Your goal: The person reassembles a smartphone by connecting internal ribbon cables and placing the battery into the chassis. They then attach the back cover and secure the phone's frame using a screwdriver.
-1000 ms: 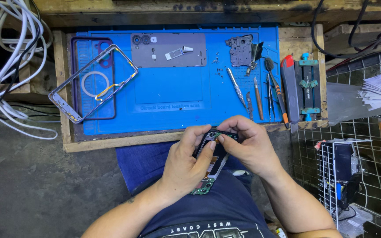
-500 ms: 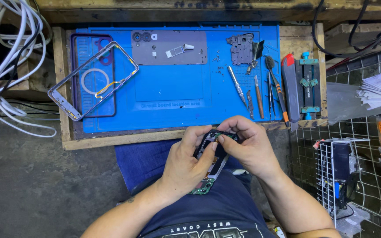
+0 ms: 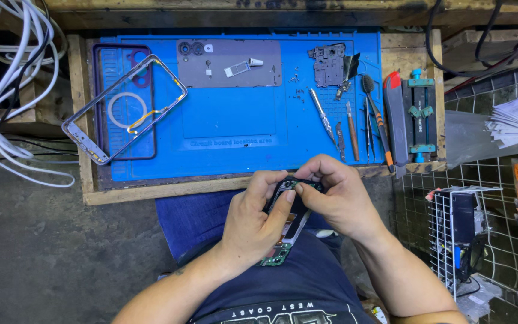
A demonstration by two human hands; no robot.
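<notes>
Head view: left hand (image 3: 258, 223) curled around the circuit board (image 3: 289, 225), thumb pressed near its top end. Board held between both hands over the lap, just below the blue mat (image 3: 241, 120), long axis running up-right to down-left. Right hand (image 3: 337, 195) pinching the upper end.

A wooden bench (image 3: 163, 191) carries a blue work mat (image 3: 241, 132) and, seemingly, a small clamp jig (image 3: 421, 114).

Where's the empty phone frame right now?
In the head view, the phone frame lies tilted on the left end of the blue mat, over a dark phone back cover, beside the white cables.
</notes>
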